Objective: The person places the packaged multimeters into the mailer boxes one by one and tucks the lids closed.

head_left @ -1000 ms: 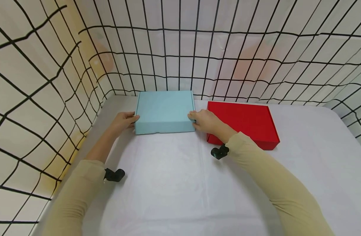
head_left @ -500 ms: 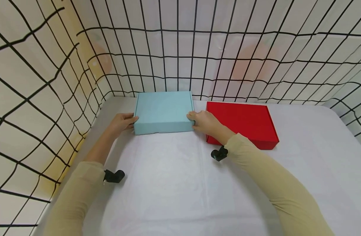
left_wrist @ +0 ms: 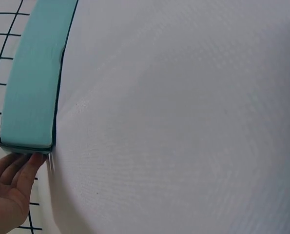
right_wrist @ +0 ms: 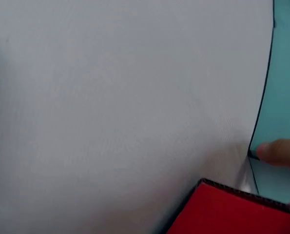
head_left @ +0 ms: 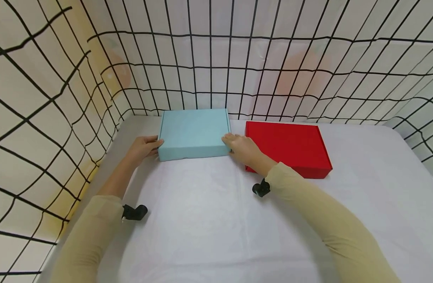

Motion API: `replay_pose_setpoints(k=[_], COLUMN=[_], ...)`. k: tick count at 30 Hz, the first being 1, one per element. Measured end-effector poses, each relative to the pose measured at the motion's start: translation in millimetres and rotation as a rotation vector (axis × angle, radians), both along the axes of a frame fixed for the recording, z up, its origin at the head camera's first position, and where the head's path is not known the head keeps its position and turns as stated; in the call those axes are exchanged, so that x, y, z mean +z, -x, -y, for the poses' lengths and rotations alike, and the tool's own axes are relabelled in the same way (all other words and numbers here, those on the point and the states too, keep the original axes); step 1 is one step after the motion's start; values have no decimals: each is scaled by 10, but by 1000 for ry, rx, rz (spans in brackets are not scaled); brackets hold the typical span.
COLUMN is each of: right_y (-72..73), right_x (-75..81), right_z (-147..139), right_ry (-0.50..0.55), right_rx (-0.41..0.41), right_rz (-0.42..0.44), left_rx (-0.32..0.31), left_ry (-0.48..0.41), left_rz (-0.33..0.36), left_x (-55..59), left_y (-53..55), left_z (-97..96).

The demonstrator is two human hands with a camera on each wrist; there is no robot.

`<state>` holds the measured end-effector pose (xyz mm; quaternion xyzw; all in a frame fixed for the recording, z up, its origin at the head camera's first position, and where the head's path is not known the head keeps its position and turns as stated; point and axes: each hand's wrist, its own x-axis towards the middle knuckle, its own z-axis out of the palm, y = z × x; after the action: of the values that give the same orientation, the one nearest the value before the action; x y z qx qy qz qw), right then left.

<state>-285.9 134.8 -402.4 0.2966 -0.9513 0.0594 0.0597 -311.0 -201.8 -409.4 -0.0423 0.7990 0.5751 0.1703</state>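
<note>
A light blue cardboard box (head_left: 194, 127) lies at the back of the table against the wire mesh, its lid shut. My left hand (head_left: 141, 149) is at its left end, the thumb over the top edge and the fingers against the end face. In the left wrist view the left hand (left_wrist: 10, 195) reaches the box's lower edge with its fingertips. My right hand (head_left: 244, 149) rests on the right front corner of the blue box with fingers extended. In the right wrist view one fingertip (right_wrist: 269, 152) touches that corner. A red box (head_left: 290, 147) lies to the right, partly behind my right wrist.
Black wire mesh (head_left: 209, 70) stands along the back and the left side. White cloth (head_left: 195, 212) covers the table. A small black camera (head_left: 134, 212) is strapped at the left wrist, another black camera (head_left: 261, 188) at the right.
My right fingers have straightened and lie flatter over the corner of the blue box. The left hand keeps its hold. The whole view has shifted slightly; both boxes stay in place.
</note>
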Motion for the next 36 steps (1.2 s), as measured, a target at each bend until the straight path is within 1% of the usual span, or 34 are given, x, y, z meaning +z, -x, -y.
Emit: replay_pose_setpoints(k=[5,9,12,13,14,16,20,21,23,25,28,30,32,34,35,36], right_y=[-27,-21,-22,-23,-25,-14,74,110,189,264,354,387,402,408,409,409], right_x=[7,-15,3,17,34,67,129,142,166,184,212,233,256,265,267,265], right_z=[94,134,161,173,187,223,280,283,268,234,195,181,176,175,175,176], right_ry=[-55,-61,-37,-27,-1,85,366,425,487,453,366,331,329,328,328,328], right_rx=[-10,-6,-51,-73,-103,-163,-300,-332,-390,-416,-402,-403,-426,-459,-475,-484], right_rz=[-60,-105,-77,-55,-13,95,342,389,472,537,613,646,670,687,696,703], left_rx=[2,27,42,47,51,56,72,70,64,49,35,24,10,-14,-29,-40], left_ry=[-1,-6,-9,-10,-13,-17,6,17,36,49,55,63,91,140,186,246], left_rz=[4,17,19,21,22,23,6,-1,-14,-24,-31,-43,-56,-93,-130,-189], left_x=[14,3,-4,-11,-17,-35,-67,-71,-70,-59,-37,-25,-24,-28,-33,-39], left_y=[-11,-11,-22,-24,-29,-32,-30,-28,-30,-37,-52,-55,-50,-53,-61,-74], left_z=[36,53,31,22,11,-2,-6,-8,-16,-25,-28,-24,-26,-30,-29,-26])
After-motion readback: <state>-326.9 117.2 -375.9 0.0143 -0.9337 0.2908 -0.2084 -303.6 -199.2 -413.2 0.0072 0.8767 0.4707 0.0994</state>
